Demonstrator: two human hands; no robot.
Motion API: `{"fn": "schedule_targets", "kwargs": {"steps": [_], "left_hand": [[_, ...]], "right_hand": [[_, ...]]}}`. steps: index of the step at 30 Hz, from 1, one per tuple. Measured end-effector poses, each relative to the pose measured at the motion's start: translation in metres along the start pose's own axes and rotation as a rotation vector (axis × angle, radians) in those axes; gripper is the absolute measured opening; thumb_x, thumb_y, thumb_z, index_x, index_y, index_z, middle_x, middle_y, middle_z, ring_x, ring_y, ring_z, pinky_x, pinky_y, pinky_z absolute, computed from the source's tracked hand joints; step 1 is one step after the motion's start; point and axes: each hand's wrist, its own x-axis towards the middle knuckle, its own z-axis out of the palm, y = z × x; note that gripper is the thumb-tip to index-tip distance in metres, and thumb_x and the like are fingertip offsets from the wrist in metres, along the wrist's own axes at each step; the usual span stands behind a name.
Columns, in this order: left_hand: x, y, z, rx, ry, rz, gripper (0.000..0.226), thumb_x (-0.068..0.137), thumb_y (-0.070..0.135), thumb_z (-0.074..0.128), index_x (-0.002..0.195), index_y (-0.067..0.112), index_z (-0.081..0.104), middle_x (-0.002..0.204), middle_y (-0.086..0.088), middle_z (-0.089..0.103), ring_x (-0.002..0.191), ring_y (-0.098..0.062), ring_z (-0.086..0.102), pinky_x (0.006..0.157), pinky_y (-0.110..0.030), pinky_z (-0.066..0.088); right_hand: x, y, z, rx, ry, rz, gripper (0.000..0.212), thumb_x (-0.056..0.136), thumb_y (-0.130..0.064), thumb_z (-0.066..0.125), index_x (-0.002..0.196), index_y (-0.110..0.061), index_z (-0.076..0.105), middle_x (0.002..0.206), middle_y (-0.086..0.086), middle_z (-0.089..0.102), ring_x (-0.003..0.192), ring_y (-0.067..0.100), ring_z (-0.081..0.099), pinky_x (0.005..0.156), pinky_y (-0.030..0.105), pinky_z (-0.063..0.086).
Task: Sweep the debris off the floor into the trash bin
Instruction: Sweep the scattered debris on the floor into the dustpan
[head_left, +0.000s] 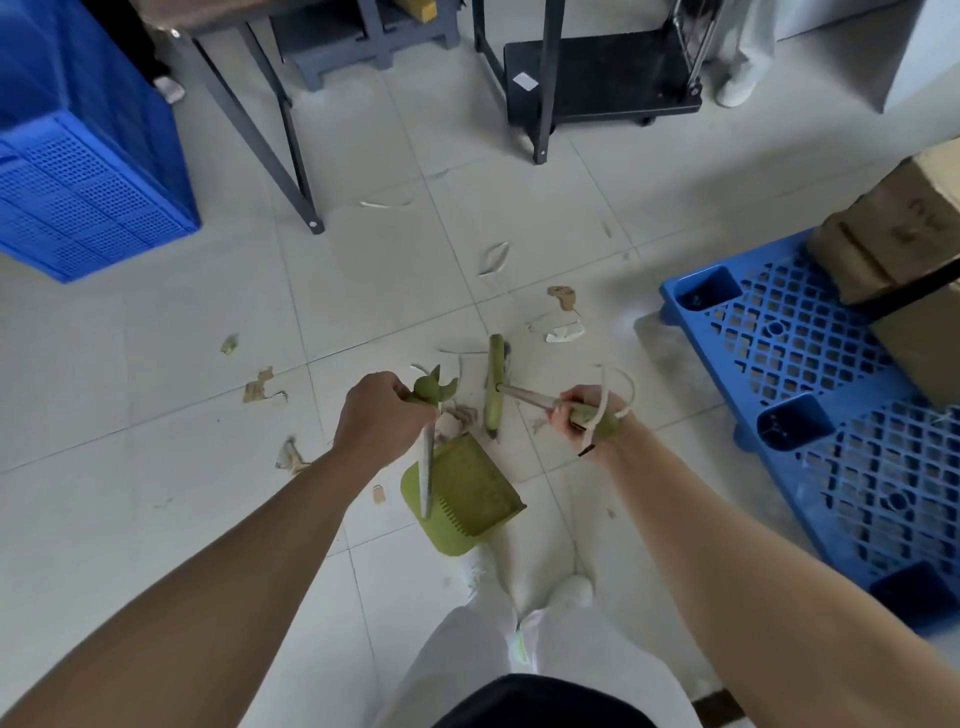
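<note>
The tiled floor is mostly unswept. Big things line its edges: a blue crate at the left, a blue pallet with cardboard boxes at the right, a dark cart and table legs at the far edge. No trash bin is in view, so emptying into it looks some way off.

The green dustpan stands mid-floor just ahead of the person's shoes, its mouth facing away. Its tray looks nearly bare; a small clump of paper sits right at its lip. The broom head stands just beyond that lip.

The left hand is closed round the top of the dustpan's upright handle. The right hand is closed round the broom handle, a cord loop at the wrist.

Debris lies loose: cardboard scraps left of the dustpan, white strips and paper bits toward the far and right edges. Most of the gathering is left.
</note>
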Motion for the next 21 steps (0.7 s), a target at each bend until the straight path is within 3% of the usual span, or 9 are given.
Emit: {"fn": "schedule_targets", "kwargs": {"steps": [4, 7, 9, 11, 13, 15, 17, 21], "left_hand": [[0.013, -0.001, -0.01, -0.033, 0.001, 0.012, 0.024, 0.072, 0.018, 0.073, 0.072, 0.011, 0.051, 0.07, -0.008, 0.057, 0.062, -0.025, 0.051, 0.057, -0.032, 0.041], [0.021, -0.003, -0.017, -0.048, -0.01, 0.033, 0.026, 0.073, 0.018, 0.074, 0.07, 0.011, 0.049, 0.07, -0.007, 0.056, 0.061, -0.025, 0.051, 0.058, -0.034, 0.044], [0.026, -0.006, -0.021, -0.054, -0.017, 0.037, 0.027, 0.074, 0.019, 0.074, 0.07, 0.011, 0.049, 0.07, -0.007, 0.055, 0.061, -0.025, 0.05, 0.057, -0.032, 0.042], [0.03, -0.009, -0.024, -0.057, -0.017, 0.035, 0.027, 0.074, 0.02, 0.075, 0.07, 0.011, 0.049, 0.069, -0.006, 0.054, 0.061, -0.024, 0.048, 0.056, -0.03, 0.039], [0.034, -0.013, -0.028, -0.061, -0.01, 0.033, 0.027, 0.074, 0.02, 0.076, 0.072, 0.01, 0.051, 0.069, -0.006, 0.054, 0.06, -0.024, 0.049, 0.057, -0.03, 0.039], [0.038, -0.015, -0.031, -0.071, -0.012, 0.026, 0.027, 0.073, 0.02, 0.076, 0.073, 0.01, 0.052, 0.068, -0.006, 0.055, 0.058, -0.023, 0.049, 0.056, -0.031, 0.04], [0.041, -0.015, -0.032, -0.073, -0.016, 0.017, 0.026, 0.073, 0.018, 0.077, 0.073, 0.009, 0.052, 0.068, -0.006, 0.056, 0.057, -0.022, 0.05, 0.056, -0.03, 0.04], [0.051, -0.001, -0.031, -0.082, -0.017, 0.013, 0.024, 0.073, 0.015, 0.076, 0.073, 0.009, 0.053, 0.067, -0.006, 0.057, 0.057, -0.023, 0.052, 0.057, -0.031, 0.043]], "right_hand": [[-0.009, -0.006, 0.019, -0.05, 0.089, -0.102, 0.016, 0.093, 0.002, 0.036, 0.08, -0.004, 0.044, 0.075, 0.013, 0.044, 0.025, 0.013, 0.05, 0.029, 0.016, 0.041], [-0.003, -0.012, 0.02, -0.067, 0.206, -0.134, 0.021, 0.093, 0.003, 0.035, 0.079, -0.006, 0.048, 0.074, 0.011, 0.046, 0.036, 0.017, 0.054, 0.028, 0.015, 0.039], [0.01, -0.009, 0.02, -0.06, 0.255, -0.164, 0.017, 0.094, -0.003, 0.041, 0.097, -0.009, 0.056, 0.077, 0.008, 0.048, 0.051, 0.018, 0.055, 0.032, 0.017, 0.043], [0.021, 0.0, 0.023, -0.009, 0.301, -0.171, 0.025, 0.095, -0.013, 0.052, 0.118, -0.017, 0.059, 0.086, 0.006, 0.055, 0.064, 0.018, 0.055, 0.036, 0.021, 0.047], [0.033, 0.013, 0.027, 0.022, 0.288, -0.156, 0.033, 0.094, -0.012, 0.052, 0.127, -0.015, 0.057, 0.097, 0.006, 0.056, 0.067, 0.019, 0.056, 0.036, 0.022, 0.048], [0.037, 0.027, 0.038, -0.012, 0.196, -0.095, 0.024, 0.096, -0.005, 0.045, 0.114, -0.01, 0.06, 0.092, 0.01, 0.055, 0.055, 0.02, 0.06, 0.035, 0.021, 0.048], [0.035, 0.034, 0.051, -0.057, 0.13, -0.049, 0.02, 0.098, -0.003, 0.039, 0.085, -0.008, 0.054, 0.077, 0.011, 0.051, 0.031, 0.016, 0.056, 0.032, 0.018, 0.044], [0.033, 0.002, 0.058, -0.085, -0.012, 0.034, 0.027, 0.099, -0.008, 0.033, 0.073, -0.008, 0.041, 0.071, 0.007, 0.041, 0.025, 0.011, 0.05, 0.03, 0.017, 0.043]]}}
